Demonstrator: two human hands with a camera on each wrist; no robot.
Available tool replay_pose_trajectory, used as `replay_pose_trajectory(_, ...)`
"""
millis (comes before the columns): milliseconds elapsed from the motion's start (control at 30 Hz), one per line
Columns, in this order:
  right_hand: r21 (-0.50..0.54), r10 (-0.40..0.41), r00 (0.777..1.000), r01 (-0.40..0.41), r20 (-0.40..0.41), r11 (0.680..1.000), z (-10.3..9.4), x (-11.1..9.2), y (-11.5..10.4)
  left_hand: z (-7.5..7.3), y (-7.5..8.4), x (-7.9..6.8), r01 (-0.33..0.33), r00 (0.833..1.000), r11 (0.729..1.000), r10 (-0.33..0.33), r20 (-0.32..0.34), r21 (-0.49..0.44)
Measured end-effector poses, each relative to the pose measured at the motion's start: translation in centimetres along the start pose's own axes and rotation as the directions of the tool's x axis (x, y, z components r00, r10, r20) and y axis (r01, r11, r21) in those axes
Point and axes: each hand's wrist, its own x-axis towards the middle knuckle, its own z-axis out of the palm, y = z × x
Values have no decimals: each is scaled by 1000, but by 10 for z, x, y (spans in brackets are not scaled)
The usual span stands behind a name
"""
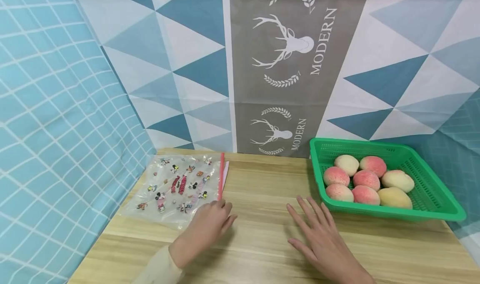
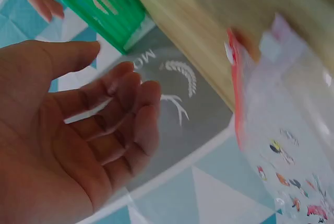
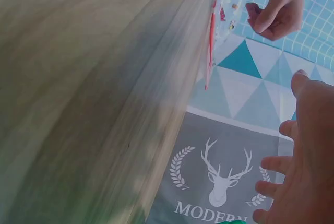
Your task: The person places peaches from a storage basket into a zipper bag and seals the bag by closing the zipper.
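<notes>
Left hand (image 1: 210, 221): empty, fingers loosely bent, by the near end of the red zip edge (image 1: 221, 175) on a clear, flat plastic bag (image 1: 168, 192) with cartoon prints; the left wrist view showed a gap between hand and bag. Right hand (image 1: 324, 236): also empty, fingers spread, just beside a rectangular green plastic basket (image 1: 429, 184). Bag lay on the left of the wood-grain desk (image 1: 262, 184); eight round pink-and-yellow peaches (image 1: 366, 195) (peach-like, at least) sat in the basket at right. Step, as judged: a reach toward the bag, no grip made. Next move seemed to call for a pinch at the red edge.
</notes>
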Motion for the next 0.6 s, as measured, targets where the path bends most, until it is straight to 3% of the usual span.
replay_pose_trajectory(300, 35, 32, 998, -34, 62, 999, 4, 1, -5, -2, -29, 14, 159, 987, 986, -158, 24, -39)
replay_pose_trajectory(400, 60, 54, 995, -59, 88, 996, 5, 3, -6, 3, -36, 21, 179, 984, 983, -178, 17, -47)
replay_pose_trajectory(467, 90, 81, 988, -93, 129, 992, 6, 5, -8, 8, -40, 24, 207, 978, 976, -204, 46, -65)
replay_pose_trajectory(533, 122, 93, 982, -114, 167, 986, 9, 7, -9, 14, -43, 25, 260, 961, 962, -250, 116, -83)
replay_pose_trajectory(600, 150, 87, 979, -115, 184, 982, 12, 9, -12, 17, -44, 24, 335, 923, 937, -307, 234, -94)
